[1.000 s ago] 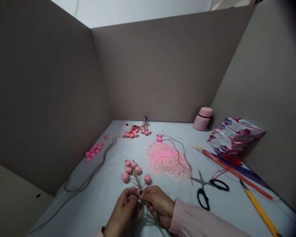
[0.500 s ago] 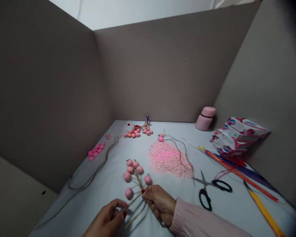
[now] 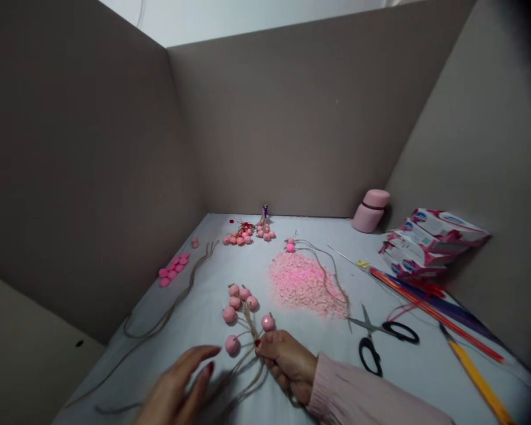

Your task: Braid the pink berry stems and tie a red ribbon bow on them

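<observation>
Cardboard walls [image 3: 292, 118] box in a pale tabletop [image 3: 194, 295], and we're right over the action! Our right hand [image 3: 287, 363], pink sleeve [image 3: 349, 392] behind it, is clenched, its fingers [image 3: 265, 343] pinching the twine stems [image 3: 252, 354] of a bunch of 7 pink balls [image 3: 243, 304]. That bunch sits on the table just ahead of the hand! Over on the left, our left hand [image 3: 177, 386] is a blur, fingers [image 3: 203, 354] spread and released, grasping nothing, close beside the loose stem ends. Just past the bunch we've got a pile of pink flakes [image 3: 303, 284], with scissors [image 3: 374, 339] lying open to its right. Farther back, 2 small pink bunches [image 3: 248, 233] sit near the far wall, pink discs [image 3: 172, 270] line up on the left, and a pink bottle [image 3: 370, 211] stands beside a stack of boxes [image 3: 433, 242]!
</observation>
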